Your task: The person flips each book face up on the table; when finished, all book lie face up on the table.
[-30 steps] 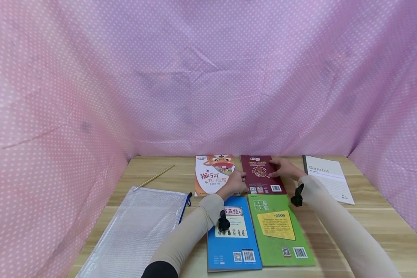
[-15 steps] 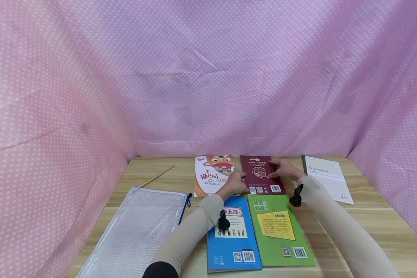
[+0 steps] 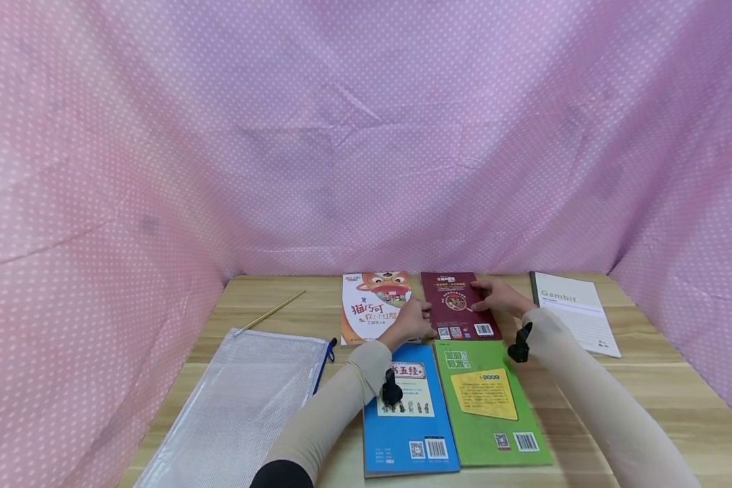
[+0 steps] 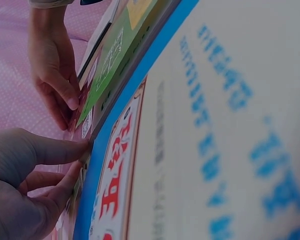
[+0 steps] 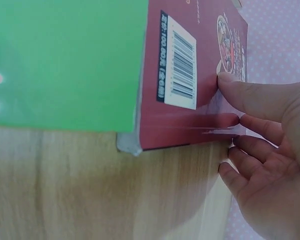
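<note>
A maroon book (image 3: 450,312) lies back cover up in the far row, just beyond a green book (image 3: 494,407). My right hand (image 3: 501,297) grips its right edge; in the right wrist view the thumb (image 5: 250,97) rests on the cover and the other fingers are at the side. At its left edge my left hand (image 3: 410,322) holds on with thumb and bent fingers, the thumb (image 4: 60,150) near the lower corner. That hand covers part of a white and orange book (image 3: 369,315) with a cartoon cat. Nearer lies a blue book (image 3: 409,440), partly under the left forearm.
A clear mesh zip pouch (image 3: 244,400) with a blue edge lies at the left, and a thin wooden stick (image 3: 271,312) beyond it. A Gambit notepad (image 3: 576,315) lies at the right. Pink dotted cloth (image 3: 366,169) hangs behind the wooden table (image 3: 585,407).
</note>
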Tool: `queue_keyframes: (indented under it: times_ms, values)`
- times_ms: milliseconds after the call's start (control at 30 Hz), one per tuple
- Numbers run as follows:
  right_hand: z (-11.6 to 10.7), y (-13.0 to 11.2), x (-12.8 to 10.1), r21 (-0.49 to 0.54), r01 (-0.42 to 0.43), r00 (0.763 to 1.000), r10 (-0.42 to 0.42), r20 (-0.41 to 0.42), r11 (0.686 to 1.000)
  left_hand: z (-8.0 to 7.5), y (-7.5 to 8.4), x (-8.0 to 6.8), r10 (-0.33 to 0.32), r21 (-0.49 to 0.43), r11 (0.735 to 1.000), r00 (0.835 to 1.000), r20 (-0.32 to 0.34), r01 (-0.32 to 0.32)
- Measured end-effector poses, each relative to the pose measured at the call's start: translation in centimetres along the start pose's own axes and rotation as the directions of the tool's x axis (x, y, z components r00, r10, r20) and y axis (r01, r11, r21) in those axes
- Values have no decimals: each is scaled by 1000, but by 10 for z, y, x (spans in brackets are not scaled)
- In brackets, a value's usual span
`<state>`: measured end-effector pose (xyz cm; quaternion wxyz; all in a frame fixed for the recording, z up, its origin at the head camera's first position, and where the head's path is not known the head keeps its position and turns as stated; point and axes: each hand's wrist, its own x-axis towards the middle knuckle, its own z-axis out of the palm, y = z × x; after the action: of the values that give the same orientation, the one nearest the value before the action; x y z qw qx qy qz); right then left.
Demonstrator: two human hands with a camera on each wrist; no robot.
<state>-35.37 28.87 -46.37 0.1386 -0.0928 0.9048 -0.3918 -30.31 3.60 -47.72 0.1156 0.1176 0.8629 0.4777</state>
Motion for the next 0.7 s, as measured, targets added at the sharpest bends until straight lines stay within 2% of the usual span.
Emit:
queue_keyframes:
  times_ms: [233,500,700]
  values:
    - [0,-1,1,-13,1,1000,-1,19,1000,-2,2,-2,14,-14,1000,1000,16,-14]
    - [2,-1,0,33,-36,998,34,53,999,-3,0,-2,23,-15,1000,999,35,-22]
    - [1,-4,-2,54,-44,998,42,46,998,-4,-1,1,39,46,998,999,24,-40]
